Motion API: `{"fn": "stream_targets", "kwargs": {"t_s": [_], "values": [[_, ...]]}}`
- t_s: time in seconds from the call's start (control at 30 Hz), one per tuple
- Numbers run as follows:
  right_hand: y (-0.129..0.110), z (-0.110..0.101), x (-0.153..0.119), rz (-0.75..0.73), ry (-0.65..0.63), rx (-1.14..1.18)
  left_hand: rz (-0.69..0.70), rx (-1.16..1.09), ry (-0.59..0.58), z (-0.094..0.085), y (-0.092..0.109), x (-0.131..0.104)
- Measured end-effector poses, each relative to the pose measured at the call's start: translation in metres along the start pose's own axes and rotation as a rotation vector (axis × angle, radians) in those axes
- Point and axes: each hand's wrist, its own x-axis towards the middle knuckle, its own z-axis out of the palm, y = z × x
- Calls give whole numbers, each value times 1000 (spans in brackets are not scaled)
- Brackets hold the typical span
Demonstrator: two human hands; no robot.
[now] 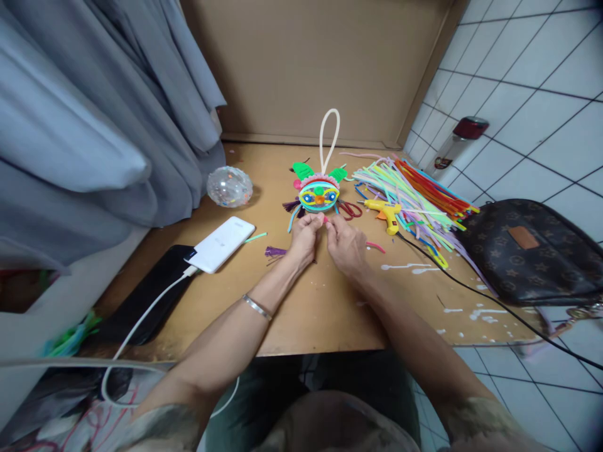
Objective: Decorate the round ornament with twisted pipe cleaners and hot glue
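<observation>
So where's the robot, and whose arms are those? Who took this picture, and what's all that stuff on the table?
There's no robot here, just a person's bare hands. There's one picture, from a camera worn on their head, looking forward and down.

The left hand and right hand meet in the middle, pinching a small pink bit in their fingertips. Just beyond is a colorful animal face with green ears and a white loop.

On the wooden table, the fuzzy sticks, yellow glue gun and red-handled scissors lie to the right. A clear ball and white gadget are on the left.
</observation>
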Motion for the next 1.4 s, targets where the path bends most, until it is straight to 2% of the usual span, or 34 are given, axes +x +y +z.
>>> {"fn": "stream_targets", "kwargs": {"t_s": [0.3, 0.53, 0.83, 1.1, 1.27, 1.4], "values": [[6, 5, 2, 1, 18, 23, -94, -37, 56, 7, 3, -7], [27, 11, 9, -31, 150, 192, -90, 9, 14, 5, 0, -6], [39, 10, 17, -76, 110, 404, -73, -1, -55, 3, 2, -3], [47, 12, 22, -115, 67, 657, -106, 52, -238, -9, 9, 6], [46, 10, 23, -115, 15, 632, -165, 124, -354, -21, 14, 14], [44, 5, 21, -130, -4, 502, -137, 145, -295, -24, 15, 16]]}}
